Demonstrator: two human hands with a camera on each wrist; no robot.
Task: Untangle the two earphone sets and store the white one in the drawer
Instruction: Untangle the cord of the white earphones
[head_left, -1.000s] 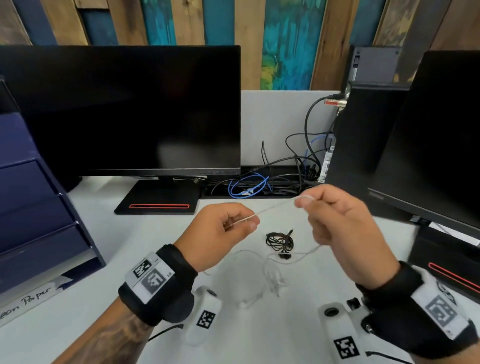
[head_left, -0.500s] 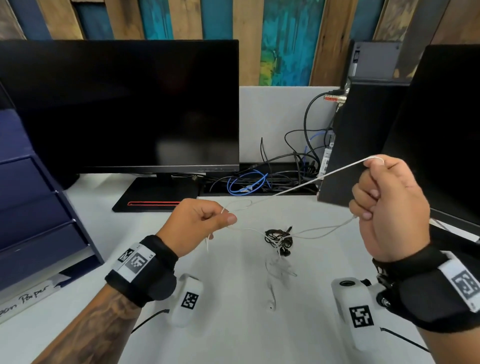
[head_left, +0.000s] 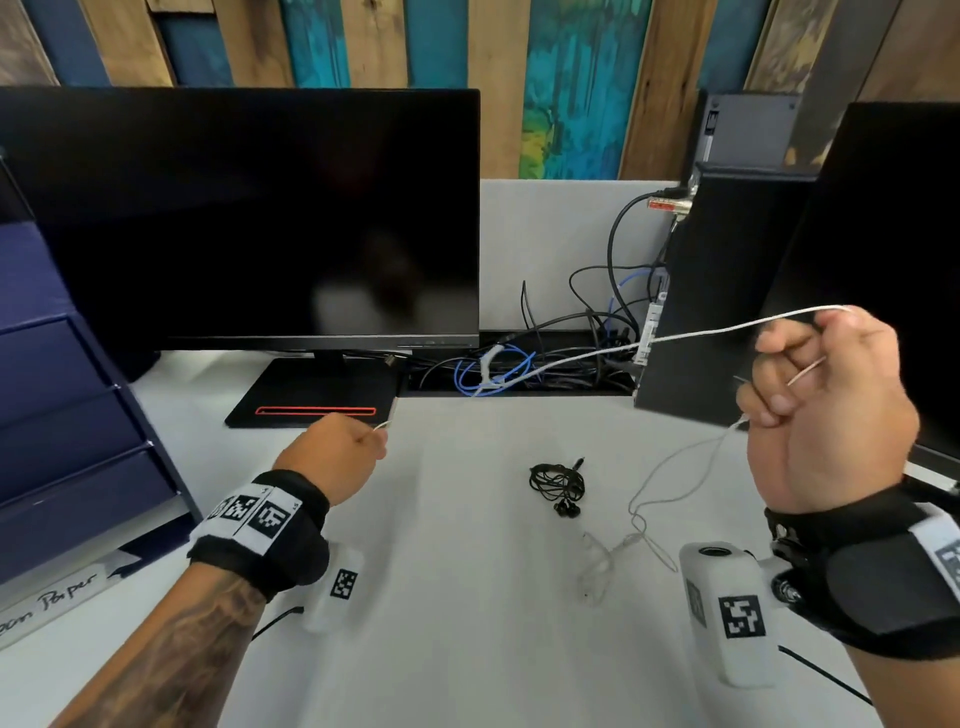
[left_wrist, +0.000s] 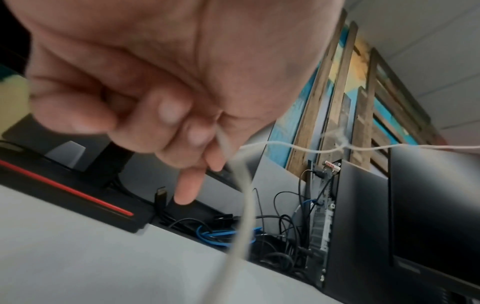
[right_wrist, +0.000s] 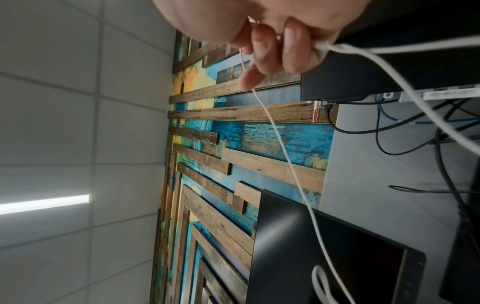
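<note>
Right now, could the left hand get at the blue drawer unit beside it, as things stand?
Probably yes: the drawer unit stands just left of the left hand with bare desk between. But that hand pinches the white earphone cable, stretched to the right hand.

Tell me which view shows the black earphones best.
Head view: the black earphones lie bundled on the white desk, apart from the white cable. Neither wrist view shows them.

Each wrist carries a black strap (head_left: 270, 540) with white fiducial-marker tags and a white camera module (head_left: 727, 618). The left forearm (head_left: 171, 660) bears tattoos.
</note>
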